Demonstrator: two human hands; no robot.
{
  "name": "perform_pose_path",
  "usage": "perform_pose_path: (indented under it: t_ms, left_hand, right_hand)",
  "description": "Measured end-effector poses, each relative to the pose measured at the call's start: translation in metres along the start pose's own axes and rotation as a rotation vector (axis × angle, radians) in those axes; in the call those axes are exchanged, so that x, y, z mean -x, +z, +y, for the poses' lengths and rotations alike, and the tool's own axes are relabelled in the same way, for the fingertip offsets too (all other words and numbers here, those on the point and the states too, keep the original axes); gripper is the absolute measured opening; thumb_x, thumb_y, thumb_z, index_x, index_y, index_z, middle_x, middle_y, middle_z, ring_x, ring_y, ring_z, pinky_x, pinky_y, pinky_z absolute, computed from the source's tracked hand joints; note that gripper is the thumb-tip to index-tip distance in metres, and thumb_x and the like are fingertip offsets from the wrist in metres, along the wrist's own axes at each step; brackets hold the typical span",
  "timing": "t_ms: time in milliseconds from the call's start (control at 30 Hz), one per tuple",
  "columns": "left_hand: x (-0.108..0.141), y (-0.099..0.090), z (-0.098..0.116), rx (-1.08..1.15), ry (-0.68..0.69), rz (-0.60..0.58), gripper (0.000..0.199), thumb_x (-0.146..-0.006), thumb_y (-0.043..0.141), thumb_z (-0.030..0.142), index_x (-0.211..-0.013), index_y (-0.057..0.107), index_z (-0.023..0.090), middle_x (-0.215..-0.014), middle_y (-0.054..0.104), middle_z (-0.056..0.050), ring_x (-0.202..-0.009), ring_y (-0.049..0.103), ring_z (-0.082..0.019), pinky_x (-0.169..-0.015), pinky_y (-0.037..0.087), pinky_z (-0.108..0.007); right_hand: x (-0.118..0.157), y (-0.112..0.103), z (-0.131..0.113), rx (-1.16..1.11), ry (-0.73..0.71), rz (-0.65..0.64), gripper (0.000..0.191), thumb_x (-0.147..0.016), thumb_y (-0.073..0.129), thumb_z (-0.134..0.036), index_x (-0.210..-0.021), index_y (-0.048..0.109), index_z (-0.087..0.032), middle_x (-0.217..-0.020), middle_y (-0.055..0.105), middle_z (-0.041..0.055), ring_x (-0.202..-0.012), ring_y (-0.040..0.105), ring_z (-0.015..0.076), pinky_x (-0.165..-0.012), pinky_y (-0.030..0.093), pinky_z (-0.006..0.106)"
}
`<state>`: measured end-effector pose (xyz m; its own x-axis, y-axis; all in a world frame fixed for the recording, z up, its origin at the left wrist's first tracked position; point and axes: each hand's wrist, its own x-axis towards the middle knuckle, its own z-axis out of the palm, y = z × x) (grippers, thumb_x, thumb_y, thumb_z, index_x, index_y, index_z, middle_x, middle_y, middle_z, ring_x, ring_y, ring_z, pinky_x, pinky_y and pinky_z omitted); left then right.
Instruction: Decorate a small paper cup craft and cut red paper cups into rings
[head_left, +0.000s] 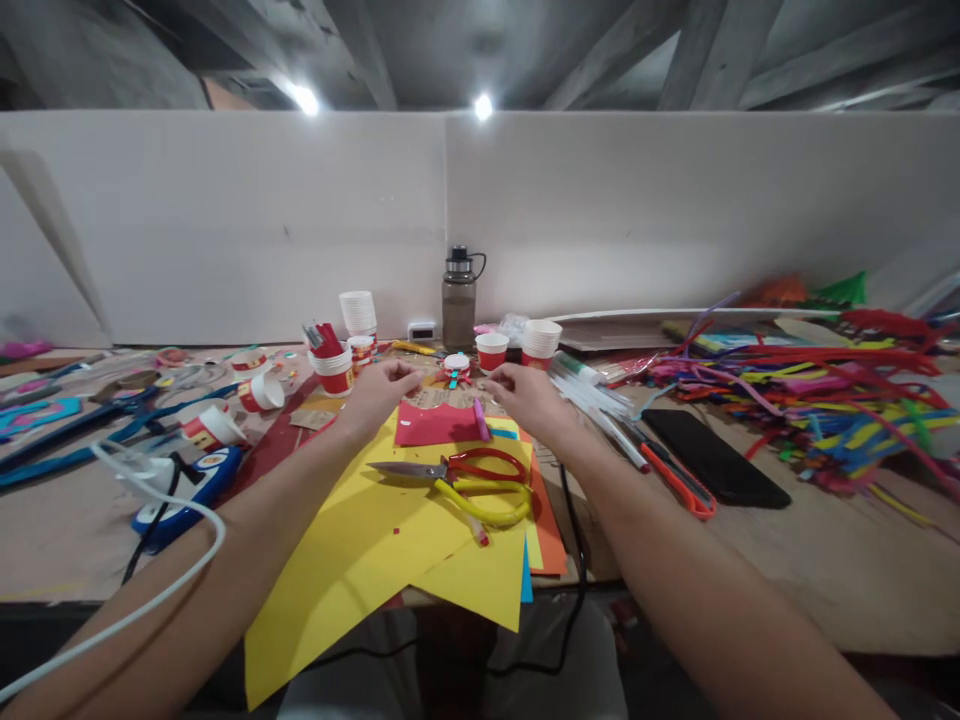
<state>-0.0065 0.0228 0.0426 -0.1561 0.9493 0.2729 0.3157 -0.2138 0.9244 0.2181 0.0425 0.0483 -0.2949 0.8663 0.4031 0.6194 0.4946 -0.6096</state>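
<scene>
My left hand [384, 392] is over the table's middle, thumb and fingertips drawn together; anything between them is too small to make out. Opposite it, my right hand [523, 395] is also closed in a pinch, its contents not visible. Between and just beyond the two hands stands a small red-and-white paper cup [457, 366] with bits of blue-green and red about its front. Nearer to me lie a piece of red paper [435, 425] with a cut edge, a small purple stick [481, 420] and scissors [480, 483] with red and yellow handles, on yellow paper sheets [345, 570].
A water bottle [459, 305] stands against the white partition. Stacked paper cups [541, 340] and a cup of markers [330, 368] flank the hands. Rightward lie glue sticks [596, 395], a utility knife [679, 480], a black phone [712, 455] and colourful strips [840, 400]. A white cable [214, 545] crosses my left forearm.
</scene>
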Motion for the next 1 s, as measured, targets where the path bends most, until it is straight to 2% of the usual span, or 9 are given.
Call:
perform_pose_path:
  t_ms: [167,300,400,467,567,667,767,900,1000]
  left_hand:
    - [0.001,-0.016,-0.015,-0.242,0.058,-0.008,0.025,-0.075,0.059,0.04,-0.064,0.063,0.017,-0.063,0.065,-0.003,-0.059,0.055,-0.014,-0.058,0.038,-0.025]
    - [-0.003,-0.018,-0.027,-0.545,0.018,-0.064,0.023,-0.073,0.06,0.038,-0.063,0.066,0.018,-0.062,0.065,-0.004,-0.061,0.057,-0.018,-0.059,0.037,-0.027]
    - [-0.006,-0.014,-0.04,-0.679,-0.044,-0.075,0.024,-0.068,0.065,0.043,-0.064,0.067,0.019,-0.066,0.066,-0.007,-0.064,0.058,-0.021,-0.06,0.037,-0.029]
    - [-0.008,-0.012,-0.048,-0.702,-0.057,-0.075,0.024,-0.064,0.067,0.044,-0.066,0.067,0.02,-0.065,0.065,-0.007,-0.065,0.058,-0.023,-0.06,0.038,-0.029]
    - [-0.009,-0.012,-0.054,-0.663,-0.057,-0.032,0.027,-0.055,0.076,0.04,-0.071,0.066,0.021,-0.067,0.065,-0.006,-0.066,0.058,-0.022,-0.062,0.039,-0.029]
    - [-0.01,-0.014,-0.052,-0.616,-0.047,0.011,0.033,-0.05,0.08,0.035,-0.075,0.064,0.02,-0.07,0.065,-0.005,-0.069,0.059,-0.022,-0.064,0.041,-0.029]
    - [-0.009,-0.014,-0.046,-0.544,-0.107,-0.023,0.034,-0.048,0.081,0.031,-0.074,0.062,0.02,-0.068,0.064,-0.004,-0.069,0.06,-0.021,-0.063,0.042,-0.029]
    - [-0.008,-0.008,-0.042,-0.256,-0.19,-0.12,0.036,-0.051,0.08,0.024,-0.082,0.061,0.017,-0.07,0.064,-0.002,-0.067,0.061,-0.017,-0.06,0.044,-0.026]
    - [-0.008,-0.002,-0.043,-0.028,-0.251,-0.082,0.045,-0.053,0.079,0.018,-0.093,0.059,0.016,-0.071,0.064,-0.001,-0.064,0.061,-0.014,-0.059,0.045,-0.025]
  right_hand:
    - [0.007,0.016,0.003,0.336,0.029,-0.175,0.024,-0.083,0.055,-0.036,-0.096,0.063,-0.017,-0.081,0.069,0.0083,-0.071,0.061,0.0175,-0.06,0.037,0.025]
    - [0.011,0.025,0.004,0.466,0.071,-0.276,0.037,-0.081,0.058,-0.043,-0.107,0.058,-0.017,-0.095,0.069,0.0126,-0.083,0.063,0.0221,-0.065,0.04,0.027]
    - [0.013,0.028,0.004,0.493,0.047,-0.283,0.037,-0.08,0.059,-0.037,-0.111,0.057,-0.016,-0.102,0.068,0.0133,-0.091,0.063,0.0242,-0.069,0.041,0.028]
    - [0.013,0.029,0.004,0.494,0.054,-0.281,0.037,-0.08,0.058,-0.028,-0.114,0.055,-0.016,-0.1,0.068,0.0126,-0.089,0.063,0.0238,-0.068,0.04,0.028]
    - [0.012,0.03,0.004,0.48,0.106,-0.289,0.038,-0.078,0.055,-0.02,-0.116,0.055,-0.016,-0.098,0.069,0.0125,-0.085,0.064,0.0231,-0.065,0.04,0.027]
    - [0.01,0.03,0.006,0.466,0.143,-0.286,0.04,-0.075,0.056,-0.017,-0.115,0.055,-0.014,-0.098,0.069,0.0137,-0.087,0.064,0.0239,-0.066,0.041,0.027]
    - [0.009,0.03,0.007,0.447,0.152,-0.287,0.039,-0.074,0.058,-0.017,-0.113,0.056,-0.013,-0.096,0.07,0.0137,-0.086,0.065,0.0237,-0.065,0.04,0.026]
    - [0.009,0.031,0.009,0.421,0.166,-0.292,0.033,-0.074,0.061,-0.02,-0.107,0.06,-0.014,-0.092,0.07,0.0129,-0.081,0.065,0.0233,-0.063,0.039,0.026]
    - [0.008,0.032,0.011,0.402,0.172,-0.289,0.03,-0.074,0.061,-0.02,-0.103,0.063,-0.015,-0.09,0.071,0.0115,-0.077,0.065,0.0216,-0.06,0.039,0.025]
